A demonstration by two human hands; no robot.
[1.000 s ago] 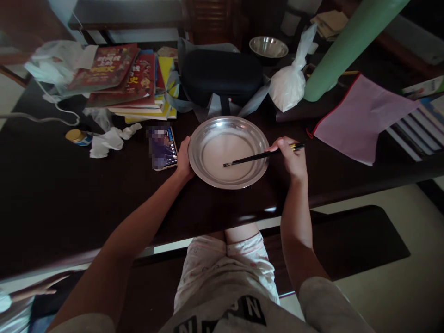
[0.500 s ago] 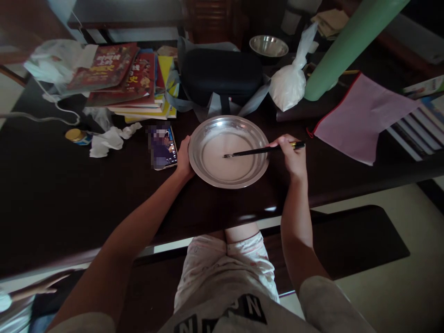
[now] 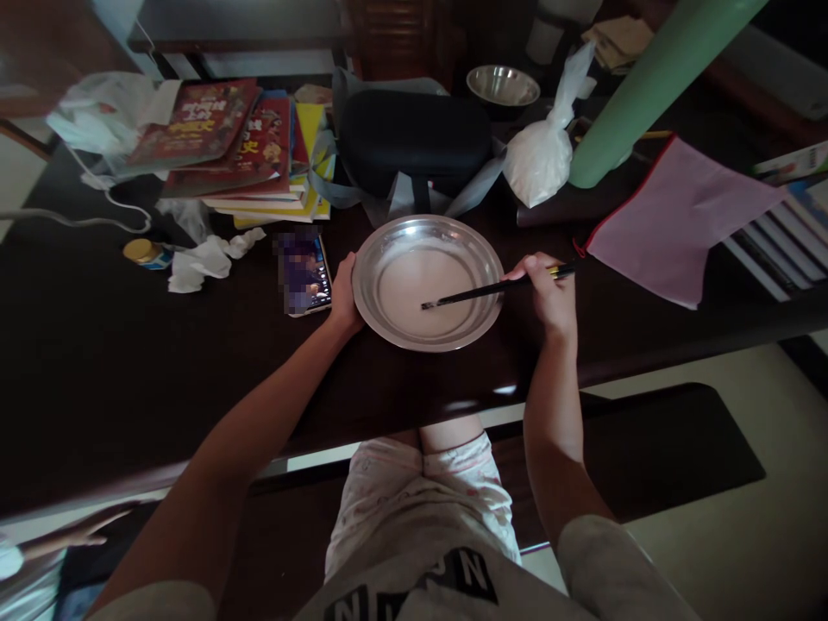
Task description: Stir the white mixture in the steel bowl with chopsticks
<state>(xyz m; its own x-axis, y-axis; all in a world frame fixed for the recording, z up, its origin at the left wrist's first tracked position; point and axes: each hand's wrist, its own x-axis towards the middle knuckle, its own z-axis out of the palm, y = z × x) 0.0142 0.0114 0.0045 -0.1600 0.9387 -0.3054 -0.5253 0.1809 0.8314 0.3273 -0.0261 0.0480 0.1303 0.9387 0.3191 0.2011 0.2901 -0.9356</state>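
A steel plate [image 3: 482,259] with a whitish liquid is seen at centre frame on a dark table [image 3: 97,371]. Its left rim is gripped by the left hand [image 3: 342,297]. Black chopsticks [image 3: 492,290] are pinched by the right hand [image 3: 547,293], tips in the liquid. A phone [image 3: 304,274] lies just left of the plate. Above it, a black case [image 3: 414,138], a tied white bag [image 3: 540,155] and a small bowl [image 3: 503,86] are noted; books [image 3: 239,147] at upper left, a pink pouch [image 3: 673,216] at right.
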